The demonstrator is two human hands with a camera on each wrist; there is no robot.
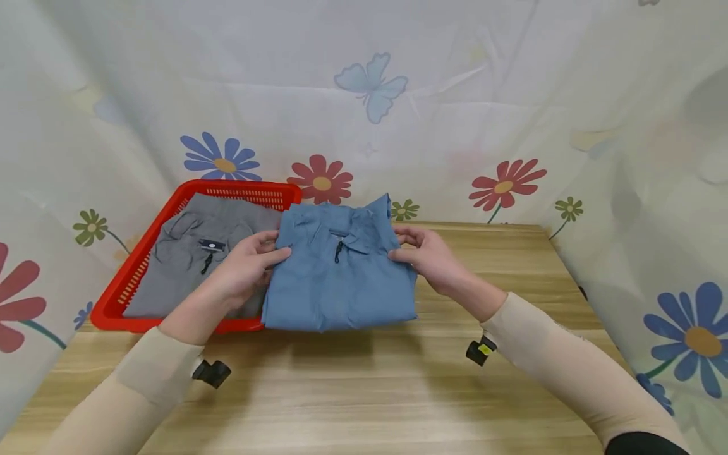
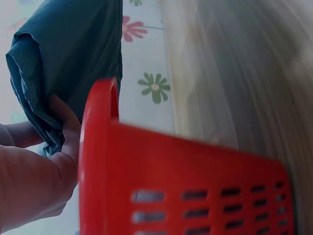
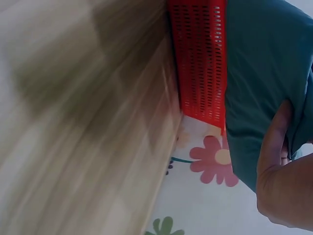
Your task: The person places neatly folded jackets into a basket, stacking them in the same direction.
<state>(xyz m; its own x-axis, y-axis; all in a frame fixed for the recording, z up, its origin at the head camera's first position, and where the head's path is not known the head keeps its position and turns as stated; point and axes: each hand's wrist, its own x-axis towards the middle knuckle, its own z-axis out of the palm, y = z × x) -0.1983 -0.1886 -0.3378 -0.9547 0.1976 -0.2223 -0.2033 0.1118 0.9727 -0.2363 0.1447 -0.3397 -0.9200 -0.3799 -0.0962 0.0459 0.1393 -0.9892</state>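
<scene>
A folded blue shirt (image 1: pixel 341 284) with a small dark zip pull hangs above the table, held level between both hands. My left hand (image 1: pixel 247 268) pinches its left edge, thumb on top and fingers beneath. At the opposite edge my right hand (image 1: pixel 426 259) grips the fabric the same way. Just left of the blue shirt, a folded grey shirt (image 1: pixel 176 278) lies in a red plastic basket (image 1: pixel 127 265). My left forearm passes over the basket's front right part. In the left wrist view the basket wall (image 2: pixel 186 171) stands close beside the hand, below the raised blue shirt (image 2: pixel 83 54).
The wooden table (image 1: pixel 364 392) spreads out in front of and to the right of the basket. A white curtain (image 1: pixel 443 139) printed with flowers and a butterfly hangs behind the table and along both sides.
</scene>
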